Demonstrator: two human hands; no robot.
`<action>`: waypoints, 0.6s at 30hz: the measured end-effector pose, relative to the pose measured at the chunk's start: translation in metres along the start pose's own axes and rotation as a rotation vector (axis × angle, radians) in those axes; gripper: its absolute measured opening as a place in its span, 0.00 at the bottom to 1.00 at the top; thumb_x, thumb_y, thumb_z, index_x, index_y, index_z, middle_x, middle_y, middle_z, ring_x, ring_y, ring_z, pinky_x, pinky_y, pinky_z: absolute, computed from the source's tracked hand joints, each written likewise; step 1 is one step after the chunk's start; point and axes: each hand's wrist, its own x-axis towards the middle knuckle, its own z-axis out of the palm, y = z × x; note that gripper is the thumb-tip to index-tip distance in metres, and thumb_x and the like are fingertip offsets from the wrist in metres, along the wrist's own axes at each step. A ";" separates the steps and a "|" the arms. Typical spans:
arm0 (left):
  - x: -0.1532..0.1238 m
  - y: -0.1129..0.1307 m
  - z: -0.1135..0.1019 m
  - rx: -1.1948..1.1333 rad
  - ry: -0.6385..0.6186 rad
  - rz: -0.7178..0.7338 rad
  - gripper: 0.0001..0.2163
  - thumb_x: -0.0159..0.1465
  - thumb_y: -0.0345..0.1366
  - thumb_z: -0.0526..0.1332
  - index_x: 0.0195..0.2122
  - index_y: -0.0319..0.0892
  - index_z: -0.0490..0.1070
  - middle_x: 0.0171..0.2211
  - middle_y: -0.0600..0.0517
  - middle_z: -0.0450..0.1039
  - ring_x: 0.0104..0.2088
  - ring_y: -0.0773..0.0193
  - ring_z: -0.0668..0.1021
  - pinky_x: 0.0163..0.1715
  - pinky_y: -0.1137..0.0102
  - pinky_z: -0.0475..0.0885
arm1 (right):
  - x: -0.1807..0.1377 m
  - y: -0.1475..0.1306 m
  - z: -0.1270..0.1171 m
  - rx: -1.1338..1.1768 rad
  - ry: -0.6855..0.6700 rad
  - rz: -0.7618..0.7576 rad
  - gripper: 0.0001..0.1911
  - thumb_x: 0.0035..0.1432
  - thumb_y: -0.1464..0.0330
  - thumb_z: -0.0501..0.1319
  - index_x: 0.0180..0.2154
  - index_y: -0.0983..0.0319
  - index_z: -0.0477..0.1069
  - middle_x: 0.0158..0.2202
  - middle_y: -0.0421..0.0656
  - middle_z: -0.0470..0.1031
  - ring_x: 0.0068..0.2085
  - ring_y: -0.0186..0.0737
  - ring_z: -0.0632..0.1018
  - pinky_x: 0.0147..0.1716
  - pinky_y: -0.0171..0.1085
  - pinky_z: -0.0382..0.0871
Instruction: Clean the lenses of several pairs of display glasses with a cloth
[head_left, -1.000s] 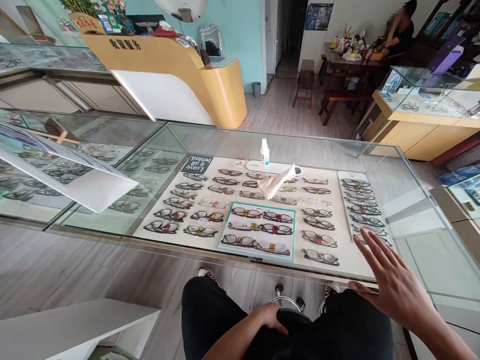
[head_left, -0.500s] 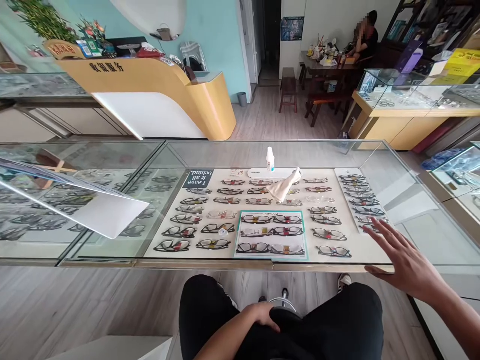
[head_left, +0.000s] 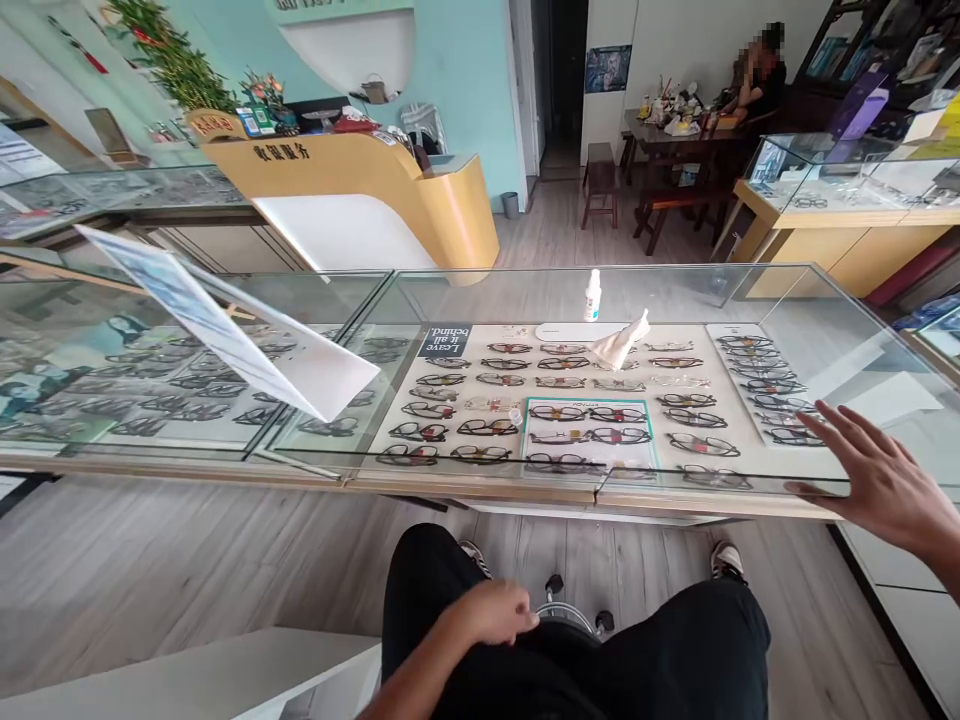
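My right hand (head_left: 885, 480) spreads its fingers over the right front part of the glass showcase (head_left: 480, 487), holding nothing. Nearest to it, under the glass, is a tray of eyeglasses (head_left: 772, 385). My left hand (head_left: 495, 612) hovers over my lap with its fingers curled in; nothing shows in them. On the glass top stand a small white spray bottle (head_left: 592, 298) and a crumpled pale cloth (head_left: 621, 342). Below the glass lie rows of eyeglasses (head_left: 506, 380) and a teal-edged tray (head_left: 652, 440) with several more pairs.
A folded white card stand (head_left: 322, 375) rises on the showcase at left. Beyond are a yellow-and-white counter (head_left: 352, 165), wooden benches (head_left: 679, 200) and another display case (head_left: 840, 200). A person (head_left: 761, 85) sits at the cluttered back table. Stool casters (head_left: 553, 585) show between my legs.
The view has turned left, so the showcase and room sit further right. My left hand has lifted from between my thighs and curled. My right hand stays spread above the glass.
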 end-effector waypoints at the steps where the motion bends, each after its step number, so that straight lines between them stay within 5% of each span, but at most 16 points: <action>1: -0.030 -0.006 -0.020 -0.092 0.047 0.035 0.21 0.74 0.59 0.59 0.38 0.49 0.83 0.35 0.50 0.86 0.39 0.51 0.88 0.48 0.58 0.82 | 0.000 0.001 0.000 0.003 0.002 0.001 0.52 0.72 0.37 0.53 0.84 0.59 0.55 0.87 0.57 0.57 0.87 0.68 0.58 0.82 0.65 0.59; 3: -0.091 -0.018 -0.069 -0.239 0.504 0.083 0.23 0.77 0.62 0.56 0.43 0.51 0.80 0.40 0.52 0.85 0.42 0.54 0.86 0.48 0.62 0.81 | 0.002 0.004 0.002 0.014 0.023 -0.002 0.53 0.72 0.35 0.51 0.84 0.60 0.56 0.87 0.58 0.58 0.86 0.68 0.59 0.82 0.64 0.59; 6: -0.155 -0.038 -0.151 -0.262 1.537 -0.201 0.21 0.76 0.60 0.61 0.56 0.49 0.72 0.46 0.48 0.80 0.46 0.50 0.83 0.55 0.56 0.81 | 0.004 0.009 0.006 0.020 0.046 0.000 0.54 0.72 0.34 0.50 0.84 0.60 0.58 0.86 0.58 0.60 0.85 0.68 0.60 0.81 0.63 0.59; 7: -0.165 -0.044 -0.177 -0.264 1.757 -0.293 0.25 0.74 0.56 0.65 0.63 0.46 0.68 0.52 0.45 0.79 0.51 0.48 0.83 0.60 0.54 0.80 | 0.005 0.011 0.007 0.018 0.042 0.007 0.53 0.72 0.35 0.51 0.84 0.60 0.57 0.86 0.58 0.60 0.85 0.68 0.61 0.80 0.62 0.59; 8: -0.169 -0.050 -0.199 -0.277 1.846 -0.363 0.32 0.70 0.53 0.69 0.68 0.42 0.63 0.57 0.40 0.78 0.55 0.45 0.83 0.63 0.52 0.79 | 0.006 0.011 0.007 0.014 0.032 0.016 0.53 0.72 0.35 0.52 0.84 0.59 0.57 0.86 0.57 0.59 0.85 0.67 0.61 0.80 0.62 0.59; 12: -0.158 -0.072 -0.262 -0.274 1.711 -0.551 0.43 0.71 0.48 0.70 0.77 0.31 0.51 0.73 0.21 0.67 0.67 0.33 0.79 0.69 0.43 0.75 | 0.007 0.007 0.004 0.005 0.001 0.059 0.52 0.71 0.38 0.55 0.85 0.58 0.55 0.87 0.55 0.59 0.85 0.64 0.60 0.79 0.60 0.61; 18: -0.160 -0.091 -0.286 -0.214 1.541 -0.758 0.30 0.77 0.33 0.56 0.77 0.26 0.53 0.58 0.21 0.82 0.59 0.32 0.86 0.61 0.44 0.77 | 0.005 -0.002 0.000 0.031 0.024 0.093 0.54 0.72 0.34 0.52 0.85 0.58 0.56 0.87 0.55 0.59 0.85 0.64 0.61 0.80 0.61 0.60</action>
